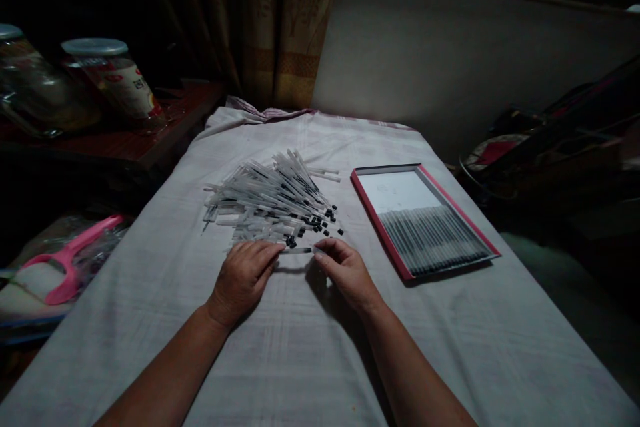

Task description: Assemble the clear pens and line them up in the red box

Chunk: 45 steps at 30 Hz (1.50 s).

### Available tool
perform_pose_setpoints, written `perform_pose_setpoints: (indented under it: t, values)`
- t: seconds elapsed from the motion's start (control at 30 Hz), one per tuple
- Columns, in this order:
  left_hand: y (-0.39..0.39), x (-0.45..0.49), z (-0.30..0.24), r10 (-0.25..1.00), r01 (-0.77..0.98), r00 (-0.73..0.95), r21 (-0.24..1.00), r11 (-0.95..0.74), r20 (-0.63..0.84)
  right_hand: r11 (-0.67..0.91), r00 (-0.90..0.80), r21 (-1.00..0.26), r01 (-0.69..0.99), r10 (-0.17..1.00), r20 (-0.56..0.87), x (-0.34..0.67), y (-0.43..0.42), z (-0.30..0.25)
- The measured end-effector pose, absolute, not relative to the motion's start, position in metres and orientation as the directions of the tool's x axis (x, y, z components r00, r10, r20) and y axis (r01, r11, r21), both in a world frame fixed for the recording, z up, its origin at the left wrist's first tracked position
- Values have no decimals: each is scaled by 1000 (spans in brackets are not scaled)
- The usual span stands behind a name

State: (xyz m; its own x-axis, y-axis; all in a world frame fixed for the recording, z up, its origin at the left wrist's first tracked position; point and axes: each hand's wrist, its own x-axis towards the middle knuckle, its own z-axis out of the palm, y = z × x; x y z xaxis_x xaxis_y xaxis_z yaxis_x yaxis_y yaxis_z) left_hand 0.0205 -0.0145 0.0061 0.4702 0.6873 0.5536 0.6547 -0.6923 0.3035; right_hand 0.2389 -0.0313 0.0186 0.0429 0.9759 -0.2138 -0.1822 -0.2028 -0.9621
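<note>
My left hand [247, 270] is closed around a clear-barrelled pen [299, 251], which lies level and points its black end to the right. At that black end, my right hand [345, 268] pinches a small pale piece, too small to name surely. Just beyond my hands spreads a heap of clear pen parts [265, 193], some with dark refills inside. Small black plugs [317, 221] lie scattered along the heap's right side. To the right, a shallow red-edged box [380, 230] holds a row of pens [433, 239] with dark ends toward me.
A pale checked cloth [280, 360] covers the table. On the left, jars [127, 83] stand on a dark red wooden surface [175, 117], with a pink plastic item [70, 263] lower down. Behind the table hang a patterned curtain [280, 20] and a pale panel [425, 47].
</note>
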Motion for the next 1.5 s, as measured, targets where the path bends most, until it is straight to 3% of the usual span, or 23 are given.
perform_pose_setpoints:
  t: [0.4, 0.5, 0.57, 0.63, 0.73, 0.8, 0.9, 1.0, 1.13, 1.5]
  values:
    - [-15, 20, 8, 685, 646, 502, 297, -703, 527, -121, 90, -993, 5, 989, -120, 246, -30, 14]
    - [-15, 20, 8, 704, 668, 441, 321, -672, 557, -92, 125, -990, 102, 989, -79, 250, -30, 11]
    - [-17, 21, 10, 767, 675, 341, 426, -602, 543, -74, 121, -983, 169, 991, -53, 251, -29, 10]
    - [-20, 24, 14, 863, 619, 207, 622, -480, 461, -59, 100, -975, 214, 994, -39, 251, -30, 10]
    - [-22, 29, 20, 964, 341, -2, 906, -249, 266, -53, 86, -972, 229, 996, -34, 246, -32, 12]
    - [-22, 32, 22, 987, 82, -97, 990, -119, 126, -74, 74, -982, 176, 995, -61, 242, -34, 13]
    - [-18, 36, 23, 991, -221, -118, 974, 40, -67, -163, 40, -987, -6, 986, -163, 235, -37, 15]
    - [-17, 38, 24, 983, -348, -85, 930, 122, -161, -271, 5, -944, -186, 961, -276, 226, -40, 16]
    - [-21, 44, 27, 979, -380, -56, 911, 161, -197, -329, -27, -902, -280, 942, -335, 218, -42, 18]
    - [-24, 48, 26, 971, -422, -43, 885, 195, -234, -329, -41, -895, -300, 942, -332, 213, -42, 22]
